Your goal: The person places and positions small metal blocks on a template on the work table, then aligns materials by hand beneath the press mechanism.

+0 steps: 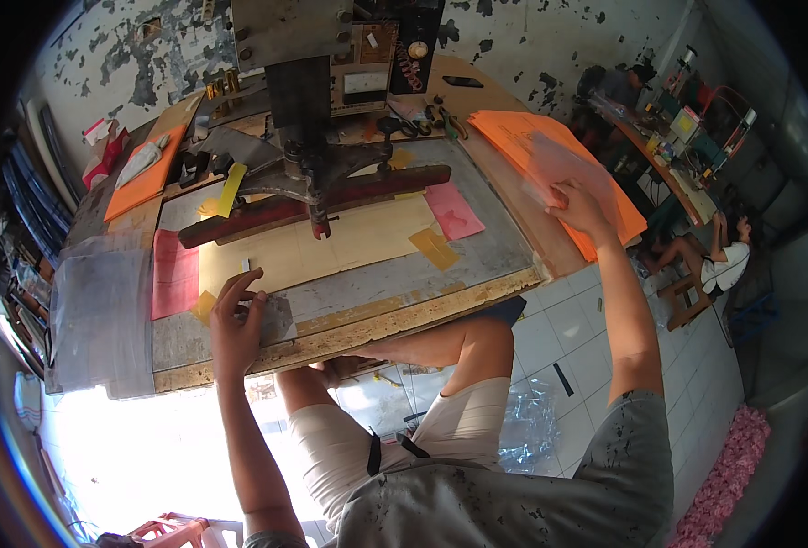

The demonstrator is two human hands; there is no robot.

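Visibly, the clear sheet lay under and beyond the right fingers, its long axis slanting far-left to near-right like the orange stack beneath; whether they pinched it, I couldn't tell. The left fingers, loosely bent and released, were at the yellow panel's near edge.

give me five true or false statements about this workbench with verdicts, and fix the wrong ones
1. The right hand is over the orange sheets. True.
2. The left hand is over the orange sheets too. False: it is near the front edge of the yellow sheet.
3. A dark red bar crosses above the yellow sheet. True.
4. Pink paper lies only at the yellow sheet's right end. False: a second pink piece lies at its left end.
5. Clear plastic sheets lie at the workbench's left side. True.
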